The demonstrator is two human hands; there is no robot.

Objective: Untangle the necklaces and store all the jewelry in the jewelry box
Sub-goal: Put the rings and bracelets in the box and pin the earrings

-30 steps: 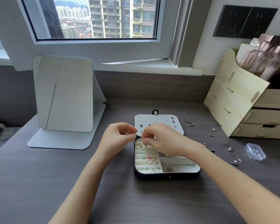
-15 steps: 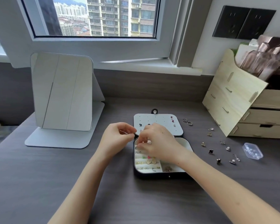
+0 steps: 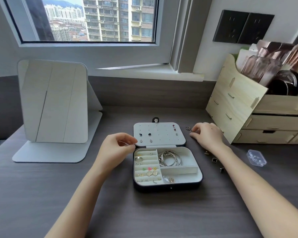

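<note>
Head view gives us a dark desk (image 3: 41, 194), with a white folding mirror (image 3: 53, 102) standing far left and a wooden drawer organizer (image 3: 234, 103) far right. Between them the jewelry box (image 3: 167, 187) lies open, its lid flat on the far side. Our left hand (image 3: 116, 149) hovers curled at the box's left edge, thumb and forefinger nearly meeting; we cannot tell whether it grasps anything. Our right hand (image 3: 207, 134) pinches a ring (image 3: 188, 129) on the desk just right of the lid. Bangles (image 3: 169, 158) sit in the far-right compartment, and loose earrings (image 3: 213, 159) lie right of the box.
</note>
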